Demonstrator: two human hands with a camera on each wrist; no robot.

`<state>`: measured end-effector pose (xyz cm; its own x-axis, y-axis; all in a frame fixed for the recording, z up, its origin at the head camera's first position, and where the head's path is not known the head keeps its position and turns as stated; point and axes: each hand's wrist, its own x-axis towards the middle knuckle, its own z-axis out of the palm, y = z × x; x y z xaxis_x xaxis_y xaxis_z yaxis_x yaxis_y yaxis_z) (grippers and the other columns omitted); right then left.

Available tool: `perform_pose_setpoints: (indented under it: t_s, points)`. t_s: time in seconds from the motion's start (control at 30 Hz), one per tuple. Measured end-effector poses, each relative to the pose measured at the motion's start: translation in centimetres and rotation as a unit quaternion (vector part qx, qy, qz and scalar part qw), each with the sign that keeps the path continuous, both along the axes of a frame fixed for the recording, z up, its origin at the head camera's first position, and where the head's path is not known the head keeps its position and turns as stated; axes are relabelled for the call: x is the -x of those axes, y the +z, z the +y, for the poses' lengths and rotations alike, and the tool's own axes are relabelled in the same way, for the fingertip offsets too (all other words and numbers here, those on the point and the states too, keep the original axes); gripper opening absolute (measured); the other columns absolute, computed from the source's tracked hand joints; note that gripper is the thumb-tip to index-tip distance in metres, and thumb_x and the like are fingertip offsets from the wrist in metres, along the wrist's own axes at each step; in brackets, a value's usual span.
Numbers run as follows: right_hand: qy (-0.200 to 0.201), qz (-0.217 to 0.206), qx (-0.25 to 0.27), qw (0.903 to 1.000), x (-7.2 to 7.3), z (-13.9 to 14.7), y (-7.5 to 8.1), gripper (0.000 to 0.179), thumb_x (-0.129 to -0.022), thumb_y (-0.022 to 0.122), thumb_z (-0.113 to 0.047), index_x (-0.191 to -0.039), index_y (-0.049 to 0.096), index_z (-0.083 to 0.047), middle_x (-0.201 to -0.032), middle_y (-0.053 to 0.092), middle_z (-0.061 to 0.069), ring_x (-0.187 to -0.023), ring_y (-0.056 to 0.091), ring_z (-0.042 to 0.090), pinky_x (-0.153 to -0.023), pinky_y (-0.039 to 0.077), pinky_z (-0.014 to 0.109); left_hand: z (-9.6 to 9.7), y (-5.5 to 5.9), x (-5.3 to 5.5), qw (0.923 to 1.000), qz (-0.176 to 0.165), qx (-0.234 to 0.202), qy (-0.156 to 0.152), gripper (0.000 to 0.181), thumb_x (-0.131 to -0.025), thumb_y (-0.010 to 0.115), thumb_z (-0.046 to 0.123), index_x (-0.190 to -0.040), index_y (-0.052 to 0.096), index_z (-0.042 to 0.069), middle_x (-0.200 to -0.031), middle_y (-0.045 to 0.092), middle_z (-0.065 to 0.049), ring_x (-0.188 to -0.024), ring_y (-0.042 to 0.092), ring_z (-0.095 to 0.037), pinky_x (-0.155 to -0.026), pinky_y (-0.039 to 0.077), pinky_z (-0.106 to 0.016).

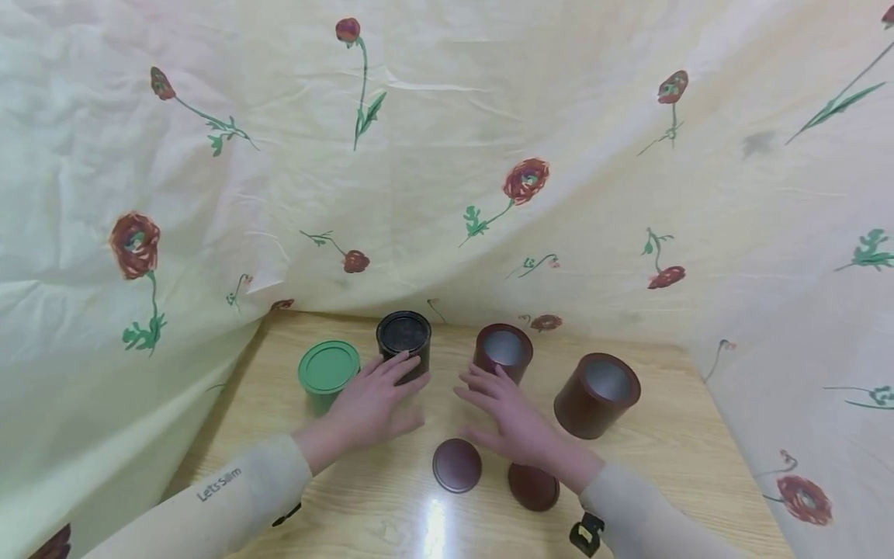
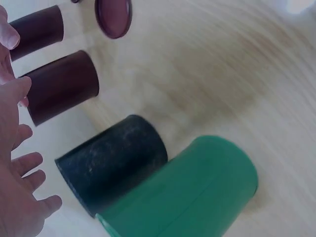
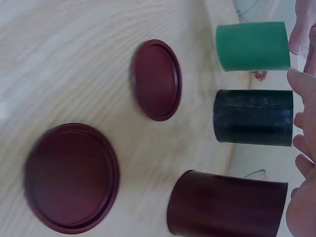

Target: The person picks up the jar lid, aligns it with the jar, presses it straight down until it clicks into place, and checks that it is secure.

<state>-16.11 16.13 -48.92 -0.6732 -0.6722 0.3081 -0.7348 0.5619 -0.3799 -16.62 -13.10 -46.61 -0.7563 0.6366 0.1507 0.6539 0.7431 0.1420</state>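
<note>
The left hand (image 1: 373, 400) and right hand (image 1: 513, 423) are empty, fingers loosely spread — touching anything or not, I can't tell. The green can (image 1: 324, 396) and black can (image 1: 403, 338) wear lids (image 1: 330, 365). Two brown cans (image 1: 583, 405) stand open, likely since their brown lids (image 1: 457, 466) lie flat on the surface (image 1: 370, 505) — both show whole in the right wrist view, one partly hidden in the head view

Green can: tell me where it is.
In the head view, the green can stands leftmost, just left of the black can and near the left hand.
</note>
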Motion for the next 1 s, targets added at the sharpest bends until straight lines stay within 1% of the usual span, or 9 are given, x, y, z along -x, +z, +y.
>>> perform_pose_setpoints:
  t_s: [0.13, 0.33, 0.43, 0.63, 0.77, 0.9, 1.0]
  points:
    - [-0.011, -0.013, -0.009, 0.9998, -0.7, 0.6, -0.7, 0.065, -0.092, 0.086, -0.033, -0.146, 0.065, -0.003, -0.158, 0.054, 0.019, -0.152, 0.042, 0.043, -0.123, 0.025, 0.073, 0.3, -1.1, -0.4, 0.9999, -0.009, -0.005, -0.004, 0.069, -0.098, 0.073, 0.056, -0.155, 0.06, 0.019, -0.164, 0.048, -0.014, -0.155, 0.039, -0.038, -0.124, 0.033, -0.064]
    - [-0.014, -0.029, -0.014, 0.9994, -1.5, 1.4, -1.8, 0.069, -0.089, 0.088, -0.035, -0.146, 0.064, -0.003, -0.161, 0.051, 0.019, -0.153, 0.04, 0.044, -0.124, 0.023, 0.073, 0.5, -2.7, -1.1, 0.9995, -0.027, -0.012, -0.012, 0.073, -0.096, 0.076, 0.054, -0.155, 0.058, 0.016, -0.164, 0.048, -0.014, -0.154, 0.041, -0.039, -0.123, 0.035, -0.065]
    - [-0.017, -0.032, -0.023, 0.9991, -1.8, 1.7, -2.5, 0.073, -0.088, 0.089, -0.038, -0.147, 0.063, -0.003, -0.162, 0.05, 0.018, -0.154, 0.039, 0.044, -0.124, 0.023, 0.073, 0.5, -3.7, -1.4, 0.9992, -0.033, -0.011, -0.017, 0.074, -0.095, 0.076, 0.055, -0.155, 0.058, 0.015, -0.164, 0.049, -0.015, -0.154, 0.041, -0.04, -0.122, 0.035, -0.065]
    - [-0.009, 0.0, -0.018, 0.9998, -2.4, 2.0, -4.1, 0.078, -0.08, 0.095, -0.034, -0.143, 0.065, 0.001, -0.156, 0.055, 0.023, -0.147, 0.046, 0.05, -0.115, 0.032, 0.078, 0.6, -5.8, -2.0, 0.9989, -0.043, -0.005, -0.02, 0.079, -0.093, 0.075, 0.061, -0.156, 0.057, 0.017, -0.165, 0.047, -0.016, -0.154, 0.041, -0.04, -0.122, 0.036, -0.065]
    - [-0.006, 0.014, -0.03, 0.9994, -2.7, 2.2, -5.0, 0.08, -0.077, 0.096, -0.034, -0.141, 0.066, 0.002, -0.155, 0.056, 0.024, -0.144, 0.048, 0.052, -0.112, 0.035, 0.08, 0.6, -7.0, -2.3, 0.9986, -0.05, -0.005, -0.016, 0.083, -0.091, 0.076, 0.063, -0.157, 0.057, 0.017, -0.165, 0.046, -0.017, -0.154, 0.041, -0.04, -0.122, 0.036, -0.066]
    - [-0.012, -0.003, -0.047, 0.9988, -2.8, 2.5, -5.7, 0.079, -0.079, 0.095, -0.035, -0.142, 0.065, 0.002, -0.156, 0.054, 0.025, -0.146, 0.045, 0.052, -0.114, 0.034, 0.079, 0.8, -8.1, -2.4, 0.9988, -0.047, 0.006, -0.01, 0.086, -0.089, 0.075, 0.067, -0.157, 0.056, 0.018, -0.165, 0.047, -0.017, -0.155, 0.04, -0.039, -0.123, 0.034, -0.065]
    - [-0.022, -0.022, -0.056, 0.9979, -2.9, 2.7, -6.2, 0.079, -0.08, 0.095, -0.036, -0.143, 0.065, 0.001, -0.157, 0.053, 0.025, -0.148, 0.044, 0.051, -0.116, 0.032, 0.078, 1.1, -8.8, -2.4, 0.9993, -0.035, 0.007, -0.011, 0.088, -0.087, 0.075, 0.07, -0.156, 0.057, 0.017, -0.164, 0.048, -0.017, -0.154, 0.041, -0.039, -0.123, 0.035, -0.065]
